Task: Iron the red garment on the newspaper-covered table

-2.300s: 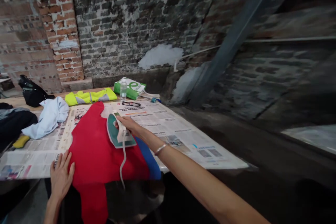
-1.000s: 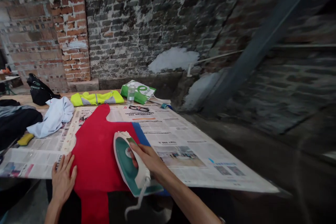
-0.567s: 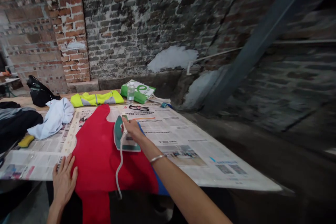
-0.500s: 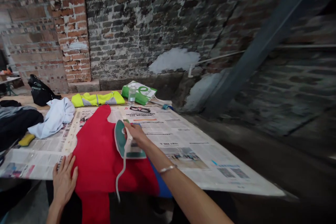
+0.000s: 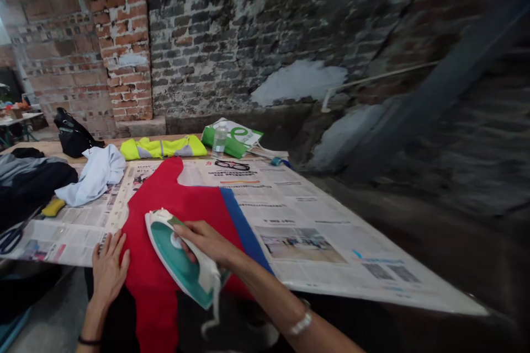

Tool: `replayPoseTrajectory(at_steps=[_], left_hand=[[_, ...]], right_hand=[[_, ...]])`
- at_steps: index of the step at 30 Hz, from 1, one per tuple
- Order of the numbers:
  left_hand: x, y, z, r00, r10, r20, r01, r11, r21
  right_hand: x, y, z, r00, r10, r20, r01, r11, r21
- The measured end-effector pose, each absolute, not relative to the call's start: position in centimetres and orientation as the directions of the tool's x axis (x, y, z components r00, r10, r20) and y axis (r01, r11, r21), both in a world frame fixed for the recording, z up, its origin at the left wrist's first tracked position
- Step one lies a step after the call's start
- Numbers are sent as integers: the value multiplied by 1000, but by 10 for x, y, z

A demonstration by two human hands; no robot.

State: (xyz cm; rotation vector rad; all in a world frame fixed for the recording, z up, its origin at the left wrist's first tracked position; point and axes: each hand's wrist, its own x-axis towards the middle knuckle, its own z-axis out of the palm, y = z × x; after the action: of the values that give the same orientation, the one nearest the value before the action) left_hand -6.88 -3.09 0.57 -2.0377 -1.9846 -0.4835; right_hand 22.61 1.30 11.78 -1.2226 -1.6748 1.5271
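Observation:
A red long-sleeved garment (image 5: 186, 198) with a blue band (image 5: 244, 226) along its right edge lies flat on newspaper, one sleeve hanging over the front edge of the table. My right hand (image 5: 207, 242) grips the handle of a teal and white clothes iron (image 5: 174, 253) near the garment's front edge. The iron's nose points up and to the left, and its white cord trails down from the heel. Flat at the left edge of the garment rests my left hand (image 5: 110, 267), fingers stretched out and holding nothing.
Newspaper (image 5: 306, 204) covers the table. At the left are dark clothes (image 5: 37, 182), a pale blue cloth (image 5: 99, 174), a yellow sponge (image 5: 53, 207) and scissors (image 5: 11, 238). Farther back are a yellow vest (image 5: 163, 147), a bottle (image 5: 219, 140), a green-white bag (image 5: 240, 138) and glasses (image 5: 232, 165).
My right hand has brought the iron toward me and leftward, from the garment's middle to its front. The view has shifted slightly. My left hand stays at the garment's left edge.

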Motion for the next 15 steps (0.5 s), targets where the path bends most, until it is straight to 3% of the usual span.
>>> replayPoseTrajectory(at_steps=[5,8,11,15], left_hand=[[-78,-30,8,50,898,438,998,-65,20],[-84,-21,8,83,873,480,995,-96,2],[-85,-12,7,87,850,519,994,-107,9],[-81,-10,6,81,847,525,992,-119,40]], right_hand=[[163,69,146,-149,961,-234,353,-169,-920],[144,97,163,-61,980,-187,432,-143,-891],[149,101,162,-173,968,-182,392,-102,-914],[173,75,151,-454,863,-222,270,-104,-957]])
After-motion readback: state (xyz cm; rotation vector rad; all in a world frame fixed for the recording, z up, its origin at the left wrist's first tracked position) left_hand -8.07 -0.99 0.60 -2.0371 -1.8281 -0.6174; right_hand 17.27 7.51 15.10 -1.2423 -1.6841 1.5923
